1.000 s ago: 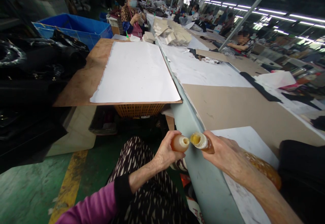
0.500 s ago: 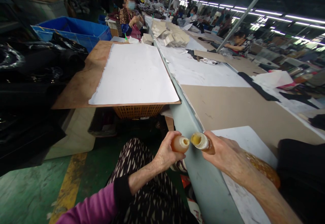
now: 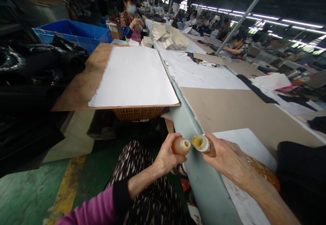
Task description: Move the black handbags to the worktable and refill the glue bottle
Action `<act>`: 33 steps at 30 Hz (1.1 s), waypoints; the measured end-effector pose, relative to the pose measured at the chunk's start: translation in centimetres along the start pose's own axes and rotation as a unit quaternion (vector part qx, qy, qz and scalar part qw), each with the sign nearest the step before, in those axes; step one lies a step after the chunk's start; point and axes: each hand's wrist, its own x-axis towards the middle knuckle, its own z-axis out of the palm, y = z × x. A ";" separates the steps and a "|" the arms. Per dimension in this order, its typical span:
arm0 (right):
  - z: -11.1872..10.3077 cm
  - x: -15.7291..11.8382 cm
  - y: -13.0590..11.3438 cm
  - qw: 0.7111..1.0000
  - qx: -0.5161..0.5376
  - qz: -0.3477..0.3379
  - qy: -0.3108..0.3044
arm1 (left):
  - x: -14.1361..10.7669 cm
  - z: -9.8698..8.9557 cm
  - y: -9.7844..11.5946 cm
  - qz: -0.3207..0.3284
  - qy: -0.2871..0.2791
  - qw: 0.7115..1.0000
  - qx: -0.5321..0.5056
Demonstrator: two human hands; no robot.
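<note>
My left hand (image 3: 166, 154) is wrapped round a small bottle (image 3: 181, 146) of amber liquid, its open mouth tilted to the right. In my right hand (image 3: 221, 153) is a second open bottle (image 3: 203, 144), tipped left with yellowish stuff at its mouth. The two mouths face each other nearly touching; whether they meet I cannot tell. Both bottles are above the grey-green table edge (image 3: 197, 170). Under my right forearm lies a white sheet (image 3: 244, 140), with a brown speckled round object (image 3: 265, 170) partly hidden behind the arm.
A wooden board (image 3: 73, 89) with white paper (image 3: 137, 75) juts out on the left, above a woven basket (image 3: 137, 113). Black bags (image 3: 38, 68) and a blue bin (image 3: 73, 34) stand further left. A masked co-worker (image 3: 132, 21) sits beyond, near stacked pale pieces (image 3: 170, 36).
The view has shifted slightly. Both hands keep hold of the bottles in nearly the same tilted position, mouth to mouth.
</note>
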 end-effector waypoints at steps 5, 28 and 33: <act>0.2 -0.1 0.2 1.000 0.002 -0.012 0.025 | 0.0 0.0 0.3 0.001 0.002 1.000 -0.004; -1.5 -0.2 0.1 0.999 0.036 0.015 -0.013 | -0.3 0.5 1.3 -0.015 0.003 1.000 0.002; -1.1 -0.4 0.4 0.999 0.034 0.002 0.023 | -0.2 0.7 2.0 -0.023 -0.006 1.000 -0.007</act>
